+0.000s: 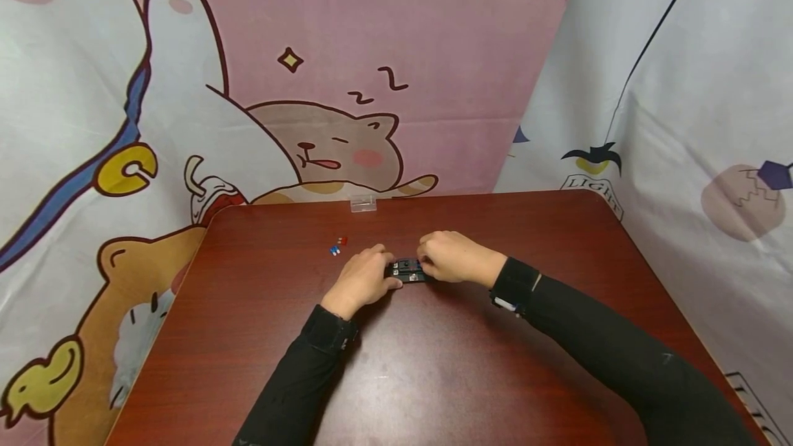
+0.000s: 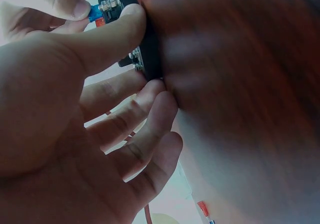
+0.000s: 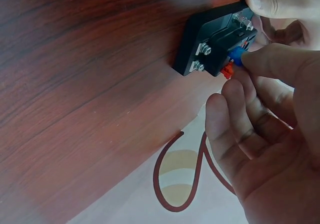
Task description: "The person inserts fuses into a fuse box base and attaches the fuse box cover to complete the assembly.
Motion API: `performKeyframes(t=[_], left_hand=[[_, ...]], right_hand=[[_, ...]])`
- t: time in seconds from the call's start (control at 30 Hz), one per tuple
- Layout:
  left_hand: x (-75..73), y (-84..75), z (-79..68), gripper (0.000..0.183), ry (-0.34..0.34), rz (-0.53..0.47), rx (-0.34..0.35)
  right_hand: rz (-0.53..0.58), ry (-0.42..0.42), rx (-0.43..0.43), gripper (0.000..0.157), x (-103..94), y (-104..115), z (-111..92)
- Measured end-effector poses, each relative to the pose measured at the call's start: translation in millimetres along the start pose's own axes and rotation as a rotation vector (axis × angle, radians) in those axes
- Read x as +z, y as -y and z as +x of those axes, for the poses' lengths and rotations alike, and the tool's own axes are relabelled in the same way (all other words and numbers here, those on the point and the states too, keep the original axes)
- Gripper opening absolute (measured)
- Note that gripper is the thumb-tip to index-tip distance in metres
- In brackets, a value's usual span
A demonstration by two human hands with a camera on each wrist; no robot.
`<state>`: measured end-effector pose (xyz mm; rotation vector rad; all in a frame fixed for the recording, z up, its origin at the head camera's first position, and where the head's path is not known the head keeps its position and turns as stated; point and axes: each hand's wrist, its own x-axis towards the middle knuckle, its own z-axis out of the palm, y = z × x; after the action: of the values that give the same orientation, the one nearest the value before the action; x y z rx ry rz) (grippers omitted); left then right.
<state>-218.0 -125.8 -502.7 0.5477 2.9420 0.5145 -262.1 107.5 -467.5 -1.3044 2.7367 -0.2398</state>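
A small black block with metal screw terminals lies on the table between both hands. My left hand grips its left end, thumb along the near edge and fingers at the far side. At the right end, my right hand pinches a small blue piece between thumb and index finger, against the block. Beside it a red piece sticks out from the block. Right-hand fingers partly cover both pieces, so their exact kind and seating cannot be told.
A loose blue piece and a red piece lie left of the block. A clear plastic holder stands at the back edge of the brown table. Behind hangs a cartoon-printed cloth.
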Motion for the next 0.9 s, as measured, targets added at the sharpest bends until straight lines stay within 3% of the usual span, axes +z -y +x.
performKeyframes(t=[0.53,0.9], left_hand=[[0.1,0.5,-2.4,0.046,-0.002,0.007,-0.001],[-1.1,0.3,0.3,0.047,0.006,0.01,0.003]], right_hand=[[0.013,0.033,0.013,0.018,5.4,3.6,6.3],[0.048,-0.121,0.048,0.011,14.2,0.6,-13.9]])
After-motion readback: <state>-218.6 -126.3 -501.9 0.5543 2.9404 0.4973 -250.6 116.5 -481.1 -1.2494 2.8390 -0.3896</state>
